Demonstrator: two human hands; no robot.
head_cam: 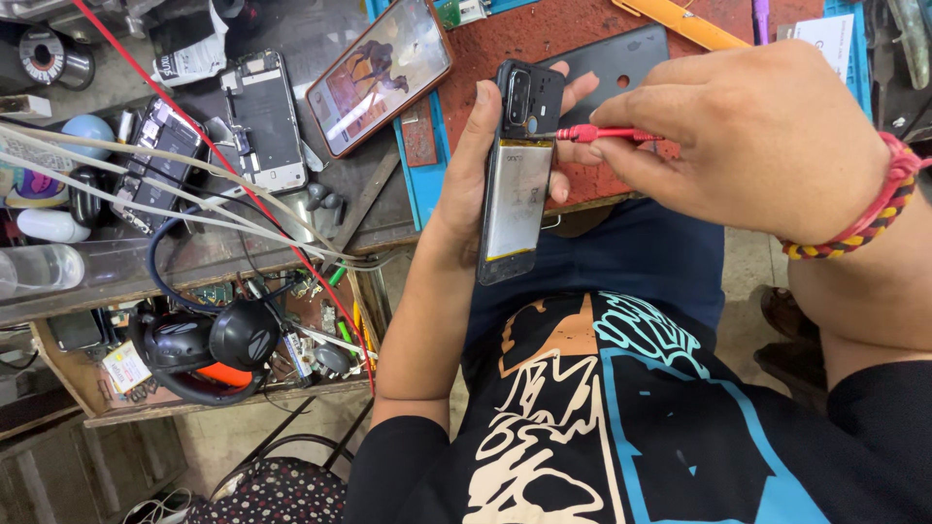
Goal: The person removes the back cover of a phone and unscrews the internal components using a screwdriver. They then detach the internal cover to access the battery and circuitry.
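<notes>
Head view shows the left hand (485,170) wrapped around an opened phone (519,175), back cover off, battery (516,199) exposed, held upright above the lap just in front of the desk (544,39). The right hand (748,136) pinches a red screwdriver (602,134), tip touching the phone's upper edge near the camera module. The phone appears light, rigid and fragile; the soft battery should not be pressed. Grip the side edges. A second phone (381,73) lies face-up on the desk.
</notes>
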